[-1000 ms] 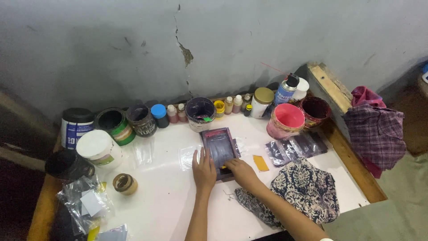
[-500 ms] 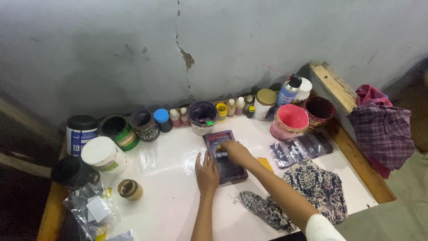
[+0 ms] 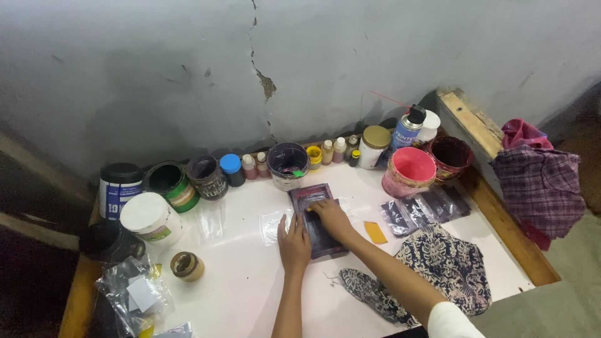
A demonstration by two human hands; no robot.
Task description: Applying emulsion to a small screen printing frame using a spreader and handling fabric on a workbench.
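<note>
Screen frame, small, rectangular and stained purple, lies flat on the white table near its middle, over a clear plastic sheet; all places below are given from this frame.

Far to its left stand a white lidded tub and, nearer the front edge, a small brown jar and a clear bag of scraps. Behind the frame, along the cracked wall, runs a row of paint pots and small bottles, the purple-stained pot directly behind it.

Left hand lies flat, fingers spread, palm pressing on the frame's left edge and the table beside it; it grasps nothing. Right hand rests on top of the frame, fingers curled down over the mesh towards its far end. Whether it pinches a small scraper I cannot tell; a speck of yellow shows at the fingertips.

Just to the right of the frame lies a small orange card, then dark plastic packets, a pink bowl behind them, and a patterned cloth to the front right.

Judgement: the step in hand appears to be pressing ink across the mesh while the frame is pinned. The next move calls for steady downward pressure and no slip of the frame.
</note>
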